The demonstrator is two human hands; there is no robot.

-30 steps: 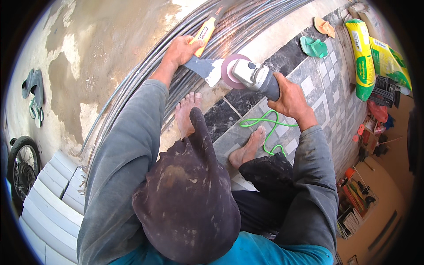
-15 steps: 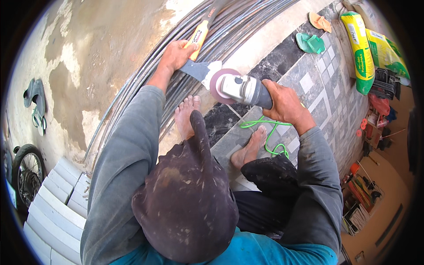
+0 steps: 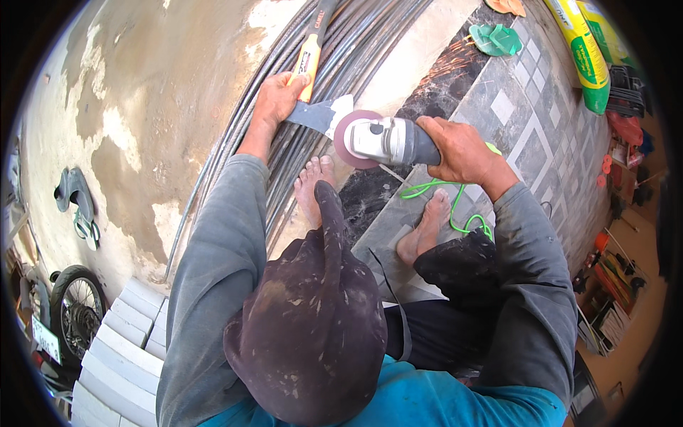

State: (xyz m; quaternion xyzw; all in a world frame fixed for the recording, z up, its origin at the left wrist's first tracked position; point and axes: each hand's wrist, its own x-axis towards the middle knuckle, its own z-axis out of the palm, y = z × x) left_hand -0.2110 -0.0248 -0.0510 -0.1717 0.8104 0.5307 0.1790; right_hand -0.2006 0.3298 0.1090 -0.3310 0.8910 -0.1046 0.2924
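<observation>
My left hand (image 3: 276, 101) is closed around an axe (image 3: 310, 114) where its yellow and black handle meets the flared grey head. The bright cutting edge faces right, against the reddish disc (image 3: 346, 155) of an angle grinder (image 3: 380, 140). My right hand (image 3: 461, 153) grips the grinder's dark rear body from the right. Orange sparks (image 3: 448, 67) spray toward the upper right over the black floor strip. A green cord (image 3: 437, 183) trails below the grinder. My bare feet are beneath the tools.
Bundled steel bars (image 3: 242, 142) curve across the ground under my left hand. Green sandals (image 3: 496, 40) lie on grey tiles, close to yellow-green bags (image 3: 592, 75). Grey slippers (image 3: 74, 192) lie at left, above a motorcycle wheel (image 3: 77, 313) and stacked pale blocks (image 3: 117, 356).
Sparks now fly across the floor strip where none showed before. The view has shifted, with the surroundings sliding. Both hands keep their holds, and the disc stays at the axe's edge.
</observation>
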